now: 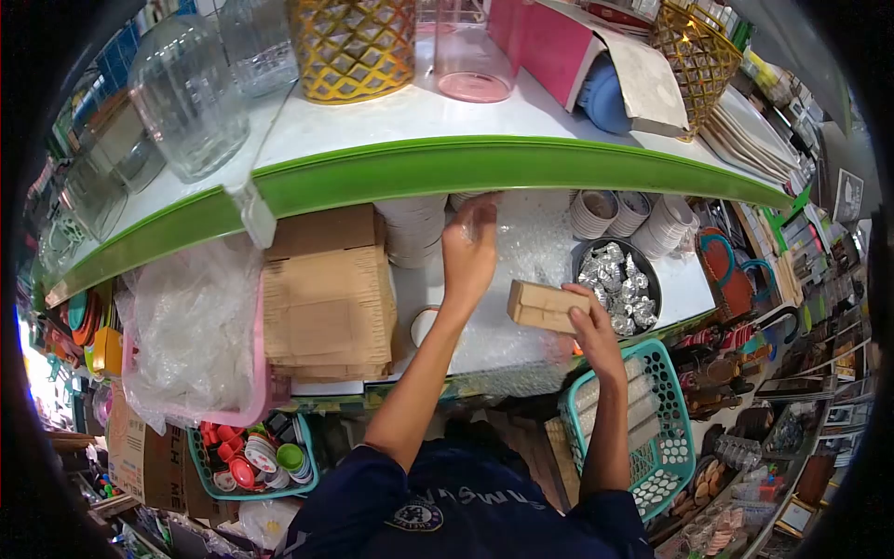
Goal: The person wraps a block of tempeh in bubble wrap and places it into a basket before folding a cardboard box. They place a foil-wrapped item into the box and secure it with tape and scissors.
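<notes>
In the head view my right hand (599,335) grips a small brown cardboard box (545,307) by its right end, above the lower shelf. My left hand (470,247) reaches up beneath the green-edged upper shelf (503,163), beside a tall stack of white cups (413,228). Its fingers are curled together near the shelf's edge, and what they hold, if anything, is not clear. Bubble wrap (535,233) lies behind and between the hands. Just right of the box sits a black bowl (659,296) with crumpled foil pieces (619,279).
Flattened brown cardboard (326,307) and a pink basket (256,396) of clear plastic stand at left. Glass jars (191,102) and a gold basket (354,47) stand on the upper shelf. Below are two teal baskets, one at left (312,456), one at right (684,410).
</notes>
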### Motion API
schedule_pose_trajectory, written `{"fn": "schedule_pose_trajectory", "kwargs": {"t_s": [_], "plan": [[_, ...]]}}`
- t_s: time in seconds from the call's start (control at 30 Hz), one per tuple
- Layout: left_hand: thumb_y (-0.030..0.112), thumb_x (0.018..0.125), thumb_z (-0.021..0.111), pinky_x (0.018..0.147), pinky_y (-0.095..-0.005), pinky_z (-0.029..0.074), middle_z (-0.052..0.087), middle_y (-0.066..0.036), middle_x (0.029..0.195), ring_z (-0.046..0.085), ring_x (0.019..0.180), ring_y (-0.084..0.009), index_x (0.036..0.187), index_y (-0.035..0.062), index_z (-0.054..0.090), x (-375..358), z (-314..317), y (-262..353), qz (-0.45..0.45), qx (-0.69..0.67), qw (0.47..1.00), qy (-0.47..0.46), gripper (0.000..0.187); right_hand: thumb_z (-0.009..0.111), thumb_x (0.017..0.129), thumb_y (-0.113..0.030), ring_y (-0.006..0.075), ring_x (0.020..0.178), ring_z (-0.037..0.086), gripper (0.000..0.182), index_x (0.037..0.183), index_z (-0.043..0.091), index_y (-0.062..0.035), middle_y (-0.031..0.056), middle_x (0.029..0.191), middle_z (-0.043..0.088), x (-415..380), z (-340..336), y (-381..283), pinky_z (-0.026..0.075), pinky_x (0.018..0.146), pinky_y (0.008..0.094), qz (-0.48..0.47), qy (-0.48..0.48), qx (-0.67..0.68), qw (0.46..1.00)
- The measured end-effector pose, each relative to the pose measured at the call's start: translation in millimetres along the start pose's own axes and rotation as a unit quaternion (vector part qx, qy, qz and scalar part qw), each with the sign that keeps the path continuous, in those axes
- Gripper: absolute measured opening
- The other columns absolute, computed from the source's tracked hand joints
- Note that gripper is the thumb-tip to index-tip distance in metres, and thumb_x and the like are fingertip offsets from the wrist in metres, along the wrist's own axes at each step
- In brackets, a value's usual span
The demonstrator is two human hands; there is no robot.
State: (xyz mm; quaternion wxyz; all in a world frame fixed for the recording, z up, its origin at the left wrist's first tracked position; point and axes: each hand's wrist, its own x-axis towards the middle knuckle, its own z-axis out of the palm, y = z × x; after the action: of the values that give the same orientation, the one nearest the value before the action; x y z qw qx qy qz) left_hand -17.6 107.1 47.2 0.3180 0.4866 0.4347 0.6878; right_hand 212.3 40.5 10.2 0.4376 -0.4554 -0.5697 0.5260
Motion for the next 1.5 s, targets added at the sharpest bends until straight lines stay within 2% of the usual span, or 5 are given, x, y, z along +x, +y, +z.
{"fn": "schedule_pose_trajectory", "kwargs": {"t_s": [0.57, 0.93, 1.07, 1.27, 1.5], "plan": [[-0.001, 0.087, 0.062, 0.089, -0.0421, 0.045, 0.061, -0.021, 0.104, 0.058, 0.101, -0.0378, 0.101, -0.0042, 0.065, 1.3, 20.3, -2.7, 0.219, 0.223, 0.935, 0.168, 0.015, 0.063, 0.098, -0.028, 0.0148, 0.097, 0.059, 0.043, 0.133, 0.051, -0.0053, 0.0125, 0.111, 0.063, 98.1, -3.4, 23.1, 0.049, 0.085, 0.0296, -0.008, -0.030, -0.079, 0.996], [0.016, 0.088, 0.066, 0.096, -0.0417, 0.041, 0.060, -0.010, 0.116, 0.055, 0.111, -0.0288, 0.112, 0.0065, 0.068, -143.5, -12.0, -37.3, 0.115, 0.418, 0.845, -0.314, 0.026, 0.063, 0.097, -0.023, 0.0144, 0.099, 0.058, 0.040, 0.130, 0.052, -0.0038, 0.0099, 0.111, 0.063, 107.2, -5.9, 15.6, 0.048, 0.086, 0.0283, -0.002, -0.085, -0.156, 0.984], [0.016, 0.087, 0.066, 0.097, -0.0427, 0.040, 0.058, -0.010, 0.119, 0.053, 0.114, -0.0292, 0.115, 0.0068, 0.066, -155.7, -13.4, -41.8, 0.132, 0.437, 0.839, -0.297, 0.030, 0.064, 0.095, -0.032, 0.0213, 0.087, 0.065, 0.045, 0.131, 0.052, -0.0082, 0.0158, 0.098, 0.067, 93.1, -10.1, 16.0, 0.051, 0.081, 0.0333, -0.028, -0.014, -0.183, 0.983], [0.019, 0.088, 0.066, 0.098, -0.0434, 0.039, 0.056, -0.011, 0.122, 0.052, 0.115, -0.0286, 0.119, 0.0074, 0.064, -161.3, -13.2, -47.5, 0.144, 0.460, 0.829, -0.283, 0.033, 0.049, 0.104, -0.021, 0.0202, 0.124, 0.046, 0.041, 0.140, 0.041, -0.0052, 0.0131, 0.136, 0.047, 31.3, 6.1, 23.4, 0.036, 0.105, 0.0321, -0.039, 0.065, 0.005, 0.997], [0.027, 0.089, 0.066, 0.100, -0.0450, 0.038, 0.055, -0.010, 0.125, 0.051, 0.117, -0.0270, 0.121, 0.0084, 0.062, -165.5, -14.5, -50.3, 0.181, 0.499, 0.797, -0.288, 0.037, 0.046, 0.105, -0.021, 0.0166, 0.105, 0.053, 0.039, 0.140, 0.040, -0.0064, 0.0137, 0.123, 0.053, 3.7, 22.2, 50.3, 0.044, 0.091, 0.0286, -0.008, 0.165, 0.019, 0.986]]}}
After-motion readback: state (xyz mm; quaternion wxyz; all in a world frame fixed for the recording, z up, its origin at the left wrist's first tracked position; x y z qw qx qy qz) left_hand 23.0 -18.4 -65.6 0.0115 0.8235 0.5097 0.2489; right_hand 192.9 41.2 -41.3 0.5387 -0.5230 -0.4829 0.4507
